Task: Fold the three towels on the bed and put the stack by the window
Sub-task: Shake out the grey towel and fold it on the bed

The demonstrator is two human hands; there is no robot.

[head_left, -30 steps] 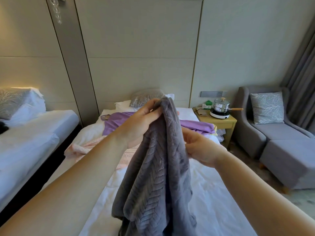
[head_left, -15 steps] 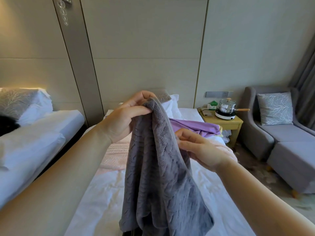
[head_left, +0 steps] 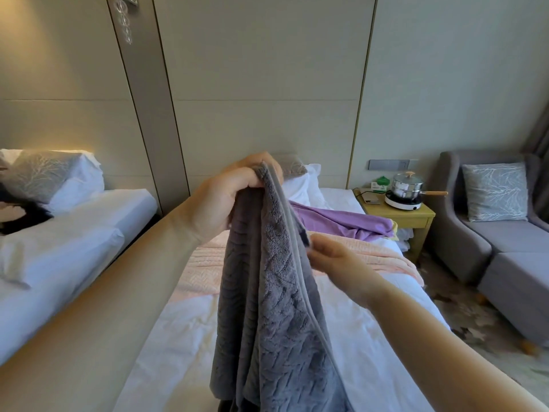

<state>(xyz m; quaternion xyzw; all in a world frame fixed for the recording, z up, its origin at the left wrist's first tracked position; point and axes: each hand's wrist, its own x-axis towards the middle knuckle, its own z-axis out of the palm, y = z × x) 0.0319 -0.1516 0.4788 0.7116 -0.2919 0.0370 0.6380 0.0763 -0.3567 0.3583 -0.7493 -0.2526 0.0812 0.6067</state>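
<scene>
Bare left forearm [head_left: 118, 292], bare right forearm [head_left: 439, 346]

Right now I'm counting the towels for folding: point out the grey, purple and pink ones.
grey towel [head_left: 267, 292]: head view, its hanging textured middle.
purple towel [head_left: 341, 221]: head view, its rumpled middle.
pink towel [head_left: 205, 263]: head view, the flat part left of the grey towel.

- Hotel-style twin bedroom, by my reading.
- The bed [head_left: 178, 337] in front of me has white sheets, with white pillows [head_left: 300, 185] at its head.
- Left of the bed is a second bed [head_left: 74, 233], made up the same way, with a narrow gap between them.
- Behind the bed runs a panelled wall [head_left: 261, 84], with a switch plate [head_left: 389, 164] off to the right.
- Just right of the bed stands a wooden bedside table [head_left: 416, 218]. Beyond it are a grey armchair [head_left: 475, 233] with a cushion [head_left: 494, 191], and a curtain [head_left: 537, 138].
</scene>
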